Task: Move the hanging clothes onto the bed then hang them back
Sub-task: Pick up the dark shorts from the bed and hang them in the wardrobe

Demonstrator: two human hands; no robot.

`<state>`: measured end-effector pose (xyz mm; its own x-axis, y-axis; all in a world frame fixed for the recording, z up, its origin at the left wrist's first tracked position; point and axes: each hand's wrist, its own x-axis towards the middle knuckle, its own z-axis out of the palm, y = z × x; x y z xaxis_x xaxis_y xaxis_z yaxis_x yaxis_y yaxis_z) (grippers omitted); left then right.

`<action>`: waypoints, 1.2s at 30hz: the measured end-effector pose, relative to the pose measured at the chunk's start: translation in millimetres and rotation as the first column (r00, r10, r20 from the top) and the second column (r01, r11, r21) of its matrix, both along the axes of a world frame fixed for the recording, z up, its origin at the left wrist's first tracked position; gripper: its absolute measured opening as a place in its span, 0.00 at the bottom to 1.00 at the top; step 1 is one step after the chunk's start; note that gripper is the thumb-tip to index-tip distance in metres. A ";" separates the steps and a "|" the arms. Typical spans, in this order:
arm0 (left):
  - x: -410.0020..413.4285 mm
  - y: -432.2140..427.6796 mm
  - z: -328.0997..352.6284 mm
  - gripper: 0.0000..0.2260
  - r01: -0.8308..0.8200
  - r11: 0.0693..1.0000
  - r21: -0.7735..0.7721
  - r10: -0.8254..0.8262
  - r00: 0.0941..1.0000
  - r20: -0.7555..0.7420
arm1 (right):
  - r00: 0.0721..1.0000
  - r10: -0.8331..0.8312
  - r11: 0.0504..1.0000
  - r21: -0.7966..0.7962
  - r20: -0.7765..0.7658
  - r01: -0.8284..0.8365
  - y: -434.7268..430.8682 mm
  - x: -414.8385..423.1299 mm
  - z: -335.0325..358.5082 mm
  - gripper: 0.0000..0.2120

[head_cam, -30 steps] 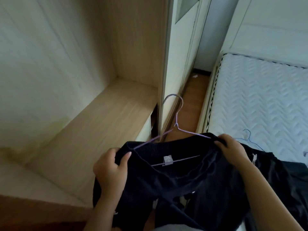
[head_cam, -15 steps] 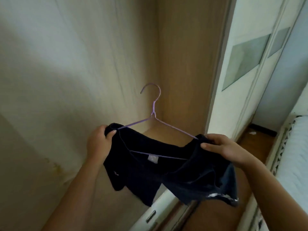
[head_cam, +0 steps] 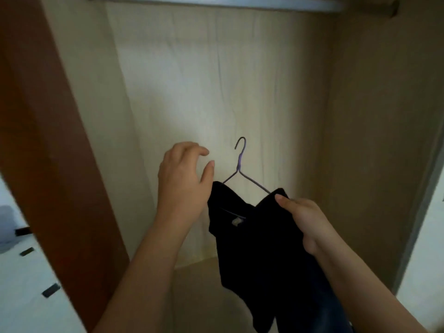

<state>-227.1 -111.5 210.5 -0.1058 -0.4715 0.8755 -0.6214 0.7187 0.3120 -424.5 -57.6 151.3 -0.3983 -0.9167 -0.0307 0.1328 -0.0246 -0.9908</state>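
A black garment (head_cam: 259,248) hangs on a purple wire hanger (head_cam: 240,164) inside the open wardrobe. My right hand (head_cam: 302,219) grips the garment's right shoulder over the hanger's end and bears its weight. My left hand (head_cam: 182,176) is off the cloth, just left of the hanger's neck, with fingers loosely spread and holding nothing. The hanger's hook points up, well below the clothes rail (head_cam: 216,1) at the top of the wardrobe. The bed is out of sight.
The wardrobe's pale back panel (head_cam: 204,80) and right side wall (head_cam: 374,116) enclose the space. A brown door edge (head_cam: 48,140) stands at the left. White drawer fronts with dark handles (head_cam: 50,290) sit at lower left. The wardrobe floor (head_cam: 197,284) lies below.
My view has swung up from the bed side into the wardrobe. The garment on its hanger rose with my hands, and my left hand let go of its left shoulder.
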 end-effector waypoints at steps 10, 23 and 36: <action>66.7 71.9 92.2 0.12 -0.124 0.811 -0.571 0.256 0.954 0.155 | 0.999 0.028 0.920 -0.391 -0.021 -0.034 -33.1 83.9 93.3 0.12; 126.1 51.0 119.3 0.23 -0.525 0.648 -0.552 0.551 0.824 -0.136 | 0.994 0.009 0.757 -0.649 -0.106 -0.076 -91.6 160.3 194.5 0.21; 128.0 45.2 116.0 0.27 -0.428 0.771 -0.471 0.367 0.904 -0.219 | 0.973 -0.164 0.812 -0.582 -0.163 0.040 -167.1 192.7 218.8 0.20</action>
<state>-99.1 -66.3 326.5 0.1021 0.0521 0.9934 -0.8704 0.4882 0.0639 -231.8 -224.7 370.1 -0.4310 -0.6965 0.5737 -0.0972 -0.5962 -0.7969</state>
